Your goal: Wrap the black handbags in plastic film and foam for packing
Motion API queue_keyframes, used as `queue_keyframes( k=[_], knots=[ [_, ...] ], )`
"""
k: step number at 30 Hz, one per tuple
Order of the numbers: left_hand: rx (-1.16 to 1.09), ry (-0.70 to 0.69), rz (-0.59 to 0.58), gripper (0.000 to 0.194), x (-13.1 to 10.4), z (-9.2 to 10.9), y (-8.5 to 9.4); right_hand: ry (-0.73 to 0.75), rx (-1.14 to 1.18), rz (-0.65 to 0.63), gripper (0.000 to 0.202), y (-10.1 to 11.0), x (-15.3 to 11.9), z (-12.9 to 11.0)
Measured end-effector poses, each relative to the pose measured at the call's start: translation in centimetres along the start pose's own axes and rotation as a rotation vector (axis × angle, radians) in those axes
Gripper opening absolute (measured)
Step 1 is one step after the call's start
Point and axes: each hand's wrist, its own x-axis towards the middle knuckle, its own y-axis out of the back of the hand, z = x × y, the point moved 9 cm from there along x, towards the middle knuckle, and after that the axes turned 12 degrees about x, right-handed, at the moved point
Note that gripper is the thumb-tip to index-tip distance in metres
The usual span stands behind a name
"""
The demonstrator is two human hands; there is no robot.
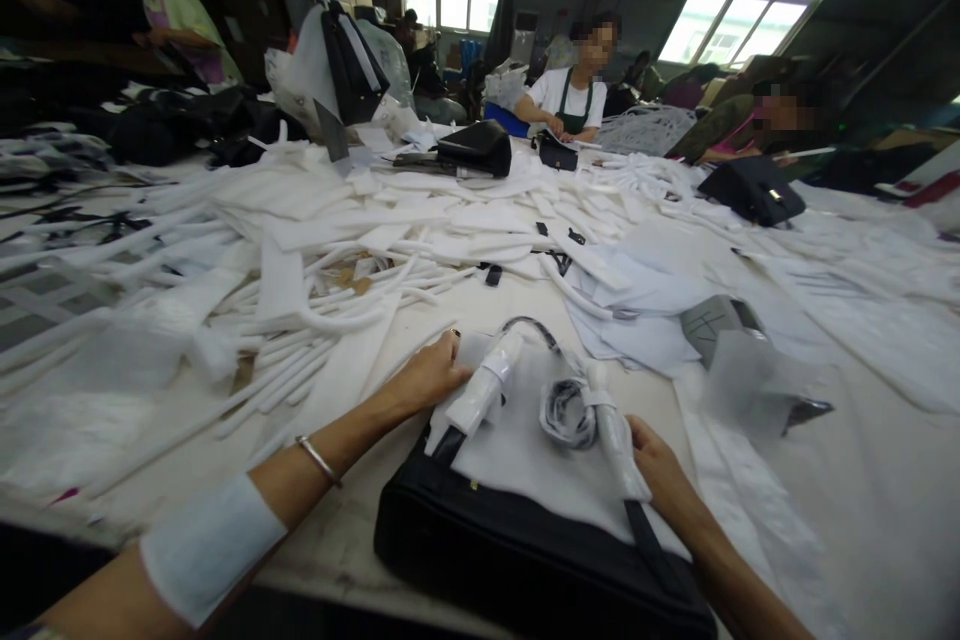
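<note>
A black handbag (525,555) lies at the front edge of the table, its base toward me. White foam sheet (517,460) covers its upper side, and the handle (534,325) is wrapped in white padding and clear film. On the foam rests a coiled, wrapped strap (568,413). My left hand (433,372) is closed at the sheet's upper left edge, beside the padded handle. At the right side, my right hand (660,470) is closed at the sheet's edge next to the other padded part; its fingertips are partly hidden.
White foam strips and tubes (300,340) cover the table's left and middle. White sheets (637,290) and a grey wrapped piece (724,325) lie at right. Farther back are black bags (476,148), (752,190) and a person (570,100) across the table.
</note>
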Motion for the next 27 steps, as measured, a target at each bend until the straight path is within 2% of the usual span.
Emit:
queue_keyframes(
  k=[4,7,9,12,14,17,19,21,24,27],
  knots=[
    [-0.107,0.006,0.107,0.041,-1.9,0.2,0.1,0.021,-0.002,-0.035,0.024,0.1,0.4,-0.8],
    [-0.183,0.028,0.089,0.043,-3.7,0.2,-1.3,0.014,0.029,-0.063,0.026,0.4,0.9,-1.0],
    [-0.229,0.027,0.126,0.045,-4.7,0.1,-2.0,0.024,0.040,-0.078,0.029,0.7,1.1,-0.9],
    [-0.246,0.013,0.169,0.049,-5.5,-0.3,-2.1,0.053,0.013,-0.146,0.033,0.9,1.3,-1.1],
    [-0.213,0.006,0.136,0.049,-5.3,-0.7,-1.2,0.074,-0.054,-0.153,0.042,1.8,1.3,-2.1],
    [-0.139,0.013,0.184,0.039,-5.0,-0.4,2.7,0.191,-0.234,-0.007,0.056,4.2,0.8,-6.4],
    [-0.092,0.002,0.241,0.042,-4.9,1.1,5.4,0.308,-0.359,0.046,0.058,4.5,-0.1,-9.9],
    [-0.024,-0.042,0.200,0.054,-4.8,3.7,6.5,0.400,-0.485,-0.014,0.058,2.8,-1.1,-12.2],
    [0.048,-0.078,0.060,0.069,-4.7,7.0,5.8,0.471,-0.646,-0.134,0.052,-0.6,-1.7,-12.8],
    [-0.027,-0.097,-0.005,0.080,-4.6,8.3,4.8,0.445,-0.642,-0.157,0.045,-1.7,-1.1,-12.0]
  ],
)
